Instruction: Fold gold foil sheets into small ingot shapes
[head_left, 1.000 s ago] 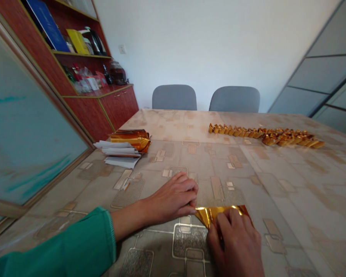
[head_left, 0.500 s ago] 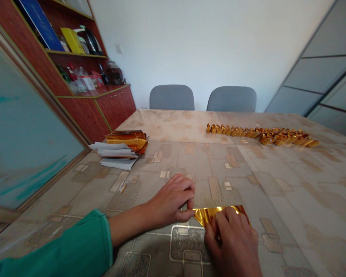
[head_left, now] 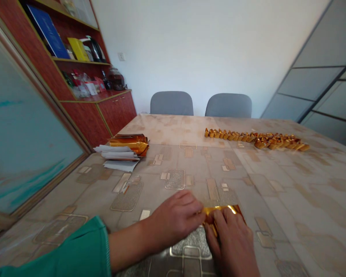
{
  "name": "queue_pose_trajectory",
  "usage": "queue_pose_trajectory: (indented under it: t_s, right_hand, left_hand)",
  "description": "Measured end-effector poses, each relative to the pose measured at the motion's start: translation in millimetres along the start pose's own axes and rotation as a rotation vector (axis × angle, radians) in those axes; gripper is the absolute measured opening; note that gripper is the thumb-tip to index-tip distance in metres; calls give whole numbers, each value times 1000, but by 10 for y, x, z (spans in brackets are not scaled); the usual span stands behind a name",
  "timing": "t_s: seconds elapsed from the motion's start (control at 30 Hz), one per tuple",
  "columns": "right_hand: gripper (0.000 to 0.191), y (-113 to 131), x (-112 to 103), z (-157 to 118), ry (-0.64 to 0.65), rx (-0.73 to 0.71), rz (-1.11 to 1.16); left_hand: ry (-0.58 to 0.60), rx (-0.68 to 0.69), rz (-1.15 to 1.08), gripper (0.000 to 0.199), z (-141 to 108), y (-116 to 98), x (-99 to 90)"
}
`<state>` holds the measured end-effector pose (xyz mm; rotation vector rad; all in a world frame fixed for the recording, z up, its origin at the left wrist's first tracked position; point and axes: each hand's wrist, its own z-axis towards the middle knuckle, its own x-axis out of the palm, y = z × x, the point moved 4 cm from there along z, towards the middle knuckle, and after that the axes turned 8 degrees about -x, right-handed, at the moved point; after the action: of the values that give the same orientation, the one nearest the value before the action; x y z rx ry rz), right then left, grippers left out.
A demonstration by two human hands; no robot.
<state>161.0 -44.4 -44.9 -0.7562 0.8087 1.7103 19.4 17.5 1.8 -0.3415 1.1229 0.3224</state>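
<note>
A small sheet of gold foil (head_left: 222,210) lies folded on the patterned tablecloth (head_left: 265,200), close to my near edge of view. My right hand (head_left: 230,246) presses down on it from above, and its fingers cover the lower part. My left hand (head_left: 175,222), with a green sleeve (head_left: 83,250) at the wrist, comes in from the left, and its fingertips pinch the foil's left end. Part of the foil is hidden beneath my fingers.
A row of folded gold foil pieces (head_left: 256,139) lies across the far right of the table. Rolled gold foil (head_left: 129,143) rests on white papers (head_left: 118,158) at far left. A red wooden cabinet (head_left: 115,109) and a glass panel (head_left: 25,127) stand left; grey chairs (head_left: 202,104) stand beyond.
My left hand has moved right and closer to me, and now meets the foil. The foil looks more tightly folded and narrower. My view has tilted slightly.
</note>
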Motion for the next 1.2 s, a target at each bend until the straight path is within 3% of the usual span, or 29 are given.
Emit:
queue_pose_trajectory:
  t_s: [0.13, 0.37, 0.53, 0.73, 1.03, 1.2]
  right_hand:
    - [18, 16, 18, 6, 1, 13, 6]
    - [13, -43, -10, -58, -7, -11, 77]
    - [11, -104, -34, -97, 17, -30, 128]
    - [39, -62, -90, 0, 154, -162, -2]
    - [42, -52, -126, 42, 212, -189, -24]
    - [42, -76, -130, 58, 206, -197, 21]
  left_hand:
    - [35, 30, -51, 28, -110, -140, 5]
    - [193, 20, -66, 47, -279, -28, 4]
    - [229, 15, -61, 42, -264, -18, -31]
    - [317, -13, -77, 43, -254, -28, -60]
    - [362, -84, -92, 39, -296, -51, -51]
    - [328, -147, -98, 44, -349, -37, -34]
